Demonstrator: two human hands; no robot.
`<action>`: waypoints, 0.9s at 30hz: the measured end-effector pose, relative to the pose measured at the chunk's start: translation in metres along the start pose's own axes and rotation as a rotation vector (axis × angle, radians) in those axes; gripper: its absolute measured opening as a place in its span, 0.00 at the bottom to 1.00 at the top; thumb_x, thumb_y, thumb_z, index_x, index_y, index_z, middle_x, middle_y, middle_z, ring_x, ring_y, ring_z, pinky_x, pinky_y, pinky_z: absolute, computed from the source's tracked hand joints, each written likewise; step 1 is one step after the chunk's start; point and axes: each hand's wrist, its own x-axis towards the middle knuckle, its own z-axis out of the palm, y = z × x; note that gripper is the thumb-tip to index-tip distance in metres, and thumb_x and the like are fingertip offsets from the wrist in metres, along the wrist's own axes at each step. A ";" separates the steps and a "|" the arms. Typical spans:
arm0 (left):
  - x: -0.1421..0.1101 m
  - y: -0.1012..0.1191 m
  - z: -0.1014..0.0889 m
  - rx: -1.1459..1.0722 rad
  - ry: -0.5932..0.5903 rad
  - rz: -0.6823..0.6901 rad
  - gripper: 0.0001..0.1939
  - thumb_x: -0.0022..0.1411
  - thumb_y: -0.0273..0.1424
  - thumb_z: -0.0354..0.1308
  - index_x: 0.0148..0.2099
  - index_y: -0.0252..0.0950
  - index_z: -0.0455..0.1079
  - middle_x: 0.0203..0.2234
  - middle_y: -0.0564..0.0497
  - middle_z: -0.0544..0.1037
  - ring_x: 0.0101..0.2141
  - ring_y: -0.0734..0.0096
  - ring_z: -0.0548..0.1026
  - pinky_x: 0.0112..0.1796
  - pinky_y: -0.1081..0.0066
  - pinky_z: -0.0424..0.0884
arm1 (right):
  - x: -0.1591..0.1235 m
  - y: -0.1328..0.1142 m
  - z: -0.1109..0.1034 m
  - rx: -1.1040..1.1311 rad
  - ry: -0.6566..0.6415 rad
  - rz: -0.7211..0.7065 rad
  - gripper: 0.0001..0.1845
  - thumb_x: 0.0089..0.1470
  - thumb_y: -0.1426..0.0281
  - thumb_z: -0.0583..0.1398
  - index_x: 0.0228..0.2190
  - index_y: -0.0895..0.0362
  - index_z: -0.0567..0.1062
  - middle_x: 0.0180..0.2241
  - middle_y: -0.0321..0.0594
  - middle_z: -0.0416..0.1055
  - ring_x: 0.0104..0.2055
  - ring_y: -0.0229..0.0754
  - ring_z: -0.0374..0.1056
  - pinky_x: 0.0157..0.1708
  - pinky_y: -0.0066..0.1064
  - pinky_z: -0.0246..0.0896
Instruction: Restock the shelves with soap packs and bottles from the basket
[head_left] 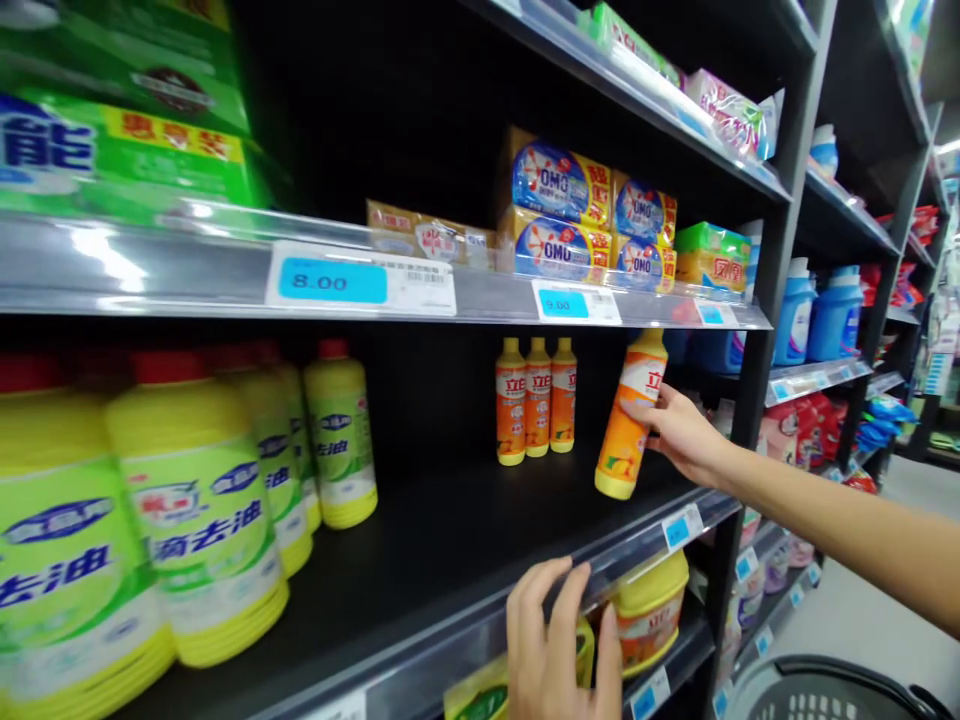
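My right hand (pixel 679 433) is closed around an orange dish-soap bottle (pixel 628 420) with a yellow cap, held tilted just above the dark middle shelf (pixel 450 540). Three matching orange bottles (pixel 535 398) stand upright further back on that shelf. My left hand (pixel 555 640) rests with fingers curled over the front edge of the same shelf, holding nothing I can see.
Large green-and-yellow detergent bottles (pixel 202 500) fill the shelf's left side. Soap packs (pixel 592 215) sit on the shelf above, behind price tags (pixel 360 280). Yellow tubs (pixel 649 610) stand below. A basket rim (pixel 825 690) shows at bottom right. Blue jugs (pixel 817 310) stand in the neighbouring bay.
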 end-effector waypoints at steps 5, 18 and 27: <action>0.007 -0.009 -0.012 -0.025 -0.026 0.020 0.12 0.68 0.24 0.55 0.53 0.35 0.69 0.47 0.41 0.72 0.50 0.59 0.72 0.49 0.61 0.71 | 0.082 0.048 -0.007 -0.235 0.079 -0.241 0.26 0.39 0.66 0.74 0.38 0.55 0.69 0.35 0.39 0.78 0.36 0.46 0.76 0.41 0.42 0.76; 0.006 -0.022 -0.010 -0.013 -0.046 0.061 0.12 0.67 0.24 0.55 0.52 0.33 0.70 0.46 0.41 0.73 0.48 0.60 0.71 0.48 0.62 0.71 | 0.171 0.112 0.005 -0.344 0.138 -0.299 0.23 0.42 0.65 0.72 0.38 0.56 0.70 0.41 0.47 0.79 0.42 0.49 0.78 0.46 0.43 0.76; 0.005 -0.024 -0.009 0.009 -0.045 0.063 0.12 0.66 0.23 0.56 0.51 0.34 0.70 0.45 0.41 0.73 0.47 0.59 0.72 0.47 0.62 0.72 | 0.185 0.121 0.013 -0.376 0.073 -0.279 0.25 0.47 0.63 0.70 0.45 0.57 0.70 0.45 0.47 0.78 0.43 0.46 0.77 0.48 0.44 0.74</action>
